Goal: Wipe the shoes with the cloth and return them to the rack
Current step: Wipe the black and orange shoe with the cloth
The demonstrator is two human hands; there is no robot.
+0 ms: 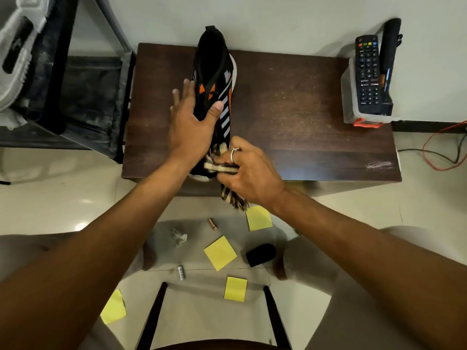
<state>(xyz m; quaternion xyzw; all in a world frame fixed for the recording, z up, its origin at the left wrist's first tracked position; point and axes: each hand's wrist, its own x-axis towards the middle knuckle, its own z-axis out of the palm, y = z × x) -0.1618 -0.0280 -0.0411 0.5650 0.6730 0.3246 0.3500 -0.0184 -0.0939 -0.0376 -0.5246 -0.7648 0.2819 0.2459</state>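
A black shoe [214, 72] with orange patches and white stripes lies on the dark wooden table [303, 117], toe toward me. My left hand [190, 120] holds it across the middle, thumb over the top and fingers down its left side. My right hand [250, 170], wearing a ring, grips a bunched checked cloth [219, 165] against the toe; the cloth's fringed end hangs over the table's front edge. The shoe rack [83, 97] stands at the left with a grey shoe [17, 59] on an upper shelf.
A clear box [353, 97] with a remote control [369, 74] and a black torch stands at the table's right end. Yellow sticky notes [219, 252], batteries, a crumpled paper and a small black object lie on the tiled floor. Red and black wires run at the right.
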